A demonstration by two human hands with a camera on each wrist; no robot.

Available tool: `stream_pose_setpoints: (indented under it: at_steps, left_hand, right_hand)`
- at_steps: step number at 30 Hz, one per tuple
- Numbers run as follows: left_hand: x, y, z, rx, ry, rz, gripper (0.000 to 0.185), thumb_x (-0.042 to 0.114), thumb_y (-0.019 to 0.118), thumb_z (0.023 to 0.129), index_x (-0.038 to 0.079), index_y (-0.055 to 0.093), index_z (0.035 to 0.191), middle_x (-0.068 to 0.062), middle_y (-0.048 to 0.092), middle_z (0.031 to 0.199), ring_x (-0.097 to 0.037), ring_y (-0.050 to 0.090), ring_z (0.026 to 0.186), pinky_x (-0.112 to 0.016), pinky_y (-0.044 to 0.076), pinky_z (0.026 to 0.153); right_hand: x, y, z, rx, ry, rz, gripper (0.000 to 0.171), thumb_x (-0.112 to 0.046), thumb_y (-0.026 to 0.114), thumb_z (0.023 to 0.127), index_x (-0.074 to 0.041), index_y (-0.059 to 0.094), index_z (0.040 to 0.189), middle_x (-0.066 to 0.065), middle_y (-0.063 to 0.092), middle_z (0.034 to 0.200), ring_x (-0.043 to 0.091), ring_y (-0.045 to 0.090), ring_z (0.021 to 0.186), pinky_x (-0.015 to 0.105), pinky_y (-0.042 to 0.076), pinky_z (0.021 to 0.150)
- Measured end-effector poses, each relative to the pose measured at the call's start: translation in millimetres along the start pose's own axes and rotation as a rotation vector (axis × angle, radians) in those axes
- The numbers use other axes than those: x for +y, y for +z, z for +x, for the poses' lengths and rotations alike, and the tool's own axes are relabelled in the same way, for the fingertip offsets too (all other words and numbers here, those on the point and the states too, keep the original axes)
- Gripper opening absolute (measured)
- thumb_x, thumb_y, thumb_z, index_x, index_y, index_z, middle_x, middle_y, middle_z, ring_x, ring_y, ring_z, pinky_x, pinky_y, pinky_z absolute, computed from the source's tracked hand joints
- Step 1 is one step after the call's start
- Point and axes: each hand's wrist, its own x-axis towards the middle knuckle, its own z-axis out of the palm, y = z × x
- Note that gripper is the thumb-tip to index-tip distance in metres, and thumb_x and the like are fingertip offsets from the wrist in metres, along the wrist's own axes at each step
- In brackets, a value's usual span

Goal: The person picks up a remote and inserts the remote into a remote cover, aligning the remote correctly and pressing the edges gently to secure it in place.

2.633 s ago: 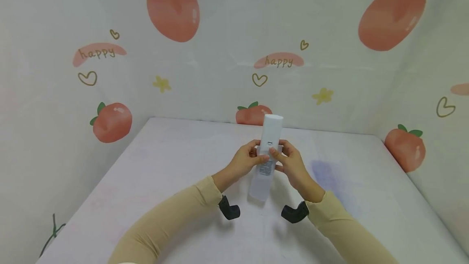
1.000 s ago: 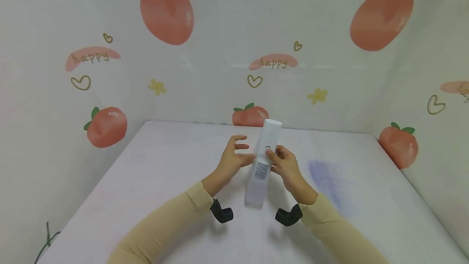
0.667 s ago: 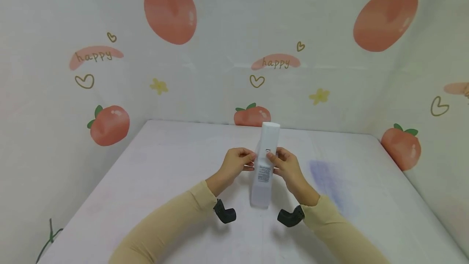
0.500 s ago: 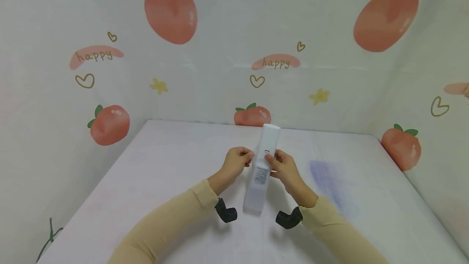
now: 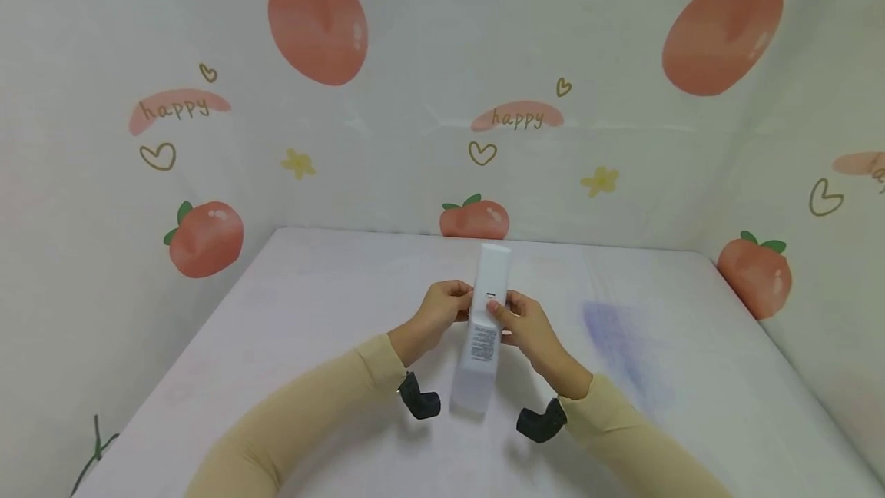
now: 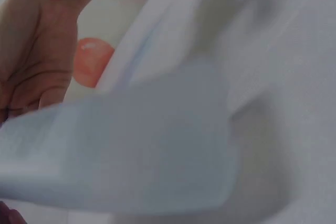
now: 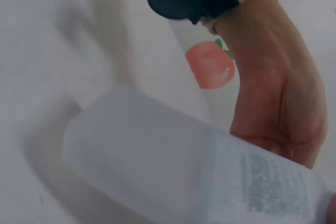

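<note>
Both hands meet above the middle of the tabletop (image 5: 297, 344); the left hand (image 5: 437, 312) has its fingers curled against one side of a long white remote control (image 5: 481, 329), and the right hand (image 5: 520, 323) pinches the other side, its thumb laid on the back face just below a small dark slot; so both are closed on the same thing, neither one spread wide.

The remote control is held between them, off the tabletop, its far end pointing toward the wall (image 5: 429, 60) and its near end hanging toward the person, lower than the hands; the printed label on its back faces up, just under the right thumb; the near end, in the wrist views (image 7: 157, 161), looks translucent and blurred, so I cannot tell its detail.

To my eye, handling the back panel well calls for a steady hold with the left hand while the right thumb works near the slot, pressure kept along the length and not across it; squeezing both sides hard would likely bind the cover.

Beige sleeves (image 5: 325, 398) run back from the wrists; a black camera (image 5: 418, 402) sits under each wrist.
</note>
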Motion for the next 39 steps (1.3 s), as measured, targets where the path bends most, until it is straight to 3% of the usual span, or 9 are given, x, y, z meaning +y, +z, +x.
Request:
stream_pose_setpoints:
  at_steps: [4, 7, 14, 20, 22, 26, 31, 36, 39]
  left_hand:
    - [-5.4, 0.6, -4.1, -0.021, 0.103, -0.082, 0.020, 0.006, 0.056, 0.097, 0.004, 0.054, 0.117, -0.006, 0.064, 0.090, -0.011, 0.059, 0.080, -0.032, 0.055, 0.077]
    - [-7.1, 0.5, -6.5, -0.059, 0.167, -0.068, 0.029, 0.006, 0.060, 0.095, 0.006, 0.053, 0.123, -0.009, 0.065, 0.096, -0.010, 0.061, 0.083, -0.034, 0.055, 0.081]
    - [-6.0, 4.0, -8.8, -0.126, 0.187, 0.109, 0.040, 0.018, 0.072, 0.088, 0.004, 0.057, 0.122, -0.008, 0.060, 0.095, -0.010, 0.056, 0.079, -0.024, 0.052, 0.074]
    - [-6.7, 3.6, -7.3, -0.057, 0.192, 0.079, 0.033, 0.014, 0.070, 0.090, 0.002, 0.059, 0.119, -0.013, 0.067, 0.096, -0.011, 0.057, 0.077, -0.032, 0.052, 0.075]
    - [-6.0, 2.8, -6.8, -0.021, 0.188, 0.056, 0.032, 0.014, 0.069, 0.090, 0.002, 0.059, 0.119, -0.016, 0.068, 0.099, -0.011, 0.057, 0.078, -0.035, 0.051, 0.077]
    - [-3.8, 1.8, -6.4, 0.008, 0.170, 0.054, 0.032, 0.016, 0.069, 0.091, 0.003, 0.059, 0.119, -0.015, 0.067, 0.099, -0.011, 0.057, 0.079, -0.033, 0.051, 0.074]
    - [-2.8, 2.4, -7.3, -0.064, 0.165, 0.064, 0.034, 0.016, 0.067, 0.092, 0.002, 0.058, 0.121, -0.016, 0.068, 0.101, -0.012, 0.060, 0.081, -0.028, 0.055, 0.071]
    - [-2.3, 2.5, -10.0, -0.145, 0.181, 0.065, 0.036, 0.013, 0.069, 0.090, 0.000, 0.058, 0.122, -0.021, 0.070, 0.103, -0.016, 0.066, 0.085, -0.032, 0.058, 0.074]
    - [-0.1, 3.1, -14.0, -0.203, 0.136, 0.047, 0.040, 0.013, 0.069, 0.090, 0.000, 0.057, 0.125, -0.021, 0.069, 0.106, -0.018, 0.068, 0.089, -0.036, 0.058, 0.078]
  right_hand:
    - [-1, -8, 6, 0.023, -0.006, 0.004, 0.043, -0.018, 0.056, 0.099, 0.010, 0.048, 0.132, 0.025, 0.057, 0.124, 0.020, 0.063, 0.096, 0.046, 0.055, 0.086]
    - [-1, -13, 10, 0.042, 0.012, 0.020, 0.044, -0.019, 0.056, 0.099, 0.009, 0.048, 0.132, 0.024, 0.058, 0.123, 0.017, 0.063, 0.092, 0.045, 0.055, 0.087]
    - [-1, -17, 11, 0.002, 0.000, 0.041, 0.045, -0.024, 0.055, 0.100, 0.006, 0.047, 0.134, 0.022, 0.054, 0.129, 0.016, 0.059, 0.099, 0.049, 0.051, 0.093]
    - [4, -16, 9, -0.002, 0.006, 0.135, 0.056, -0.024, 0.051, 0.102, -0.008, 0.023, 0.148, 0.021, 0.053, 0.127, 0.018, 0.061, 0.099, 0.046, 0.051, 0.093]
    - [6, -15, 8, 0.011, 0.039, 0.153, 0.051, -0.021, 0.051, 0.101, -0.006, 0.028, 0.144, 0.015, 0.056, 0.120, 0.017, 0.062, 0.095, 0.045, 0.053, 0.092]
    - [9, -12, 8, 0.038, 0.052, 0.148, 0.022, -0.014, 0.052, 0.100, 0.003, 0.050, 0.115, 0.002, 0.059, 0.100, 0.012, 0.063, 0.086, 0.040, 0.057, 0.084]
    - [6, -10, 9, 0.126, 0.000, 0.131, 0.011, -0.010, 0.050, 0.101, 0.000, 0.052, 0.095, -0.001, 0.056, 0.085, 0.009, 0.061, 0.077, 0.028, 0.056, 0.069]
    - [-4, -16, 12, 0.140, 0.007, 0.087, 0.011, -0.007, 0.049, 0.101, 0.001, 0.054, 0.095, -0.002, 0.056, 0.080, 0.008, 0.058, 0.073, 0.025, 0.053, 0.065]
    - [-10, -20, 15, 0.124, 0.012, 0.073, 0.011, -0.006, 0.048, 0.100, 0.002, 0.055, 0.096, -0.003, 0.056, 0.078, 0.008, 0.057, 0.073, 0.024, 0.053, 0.066]
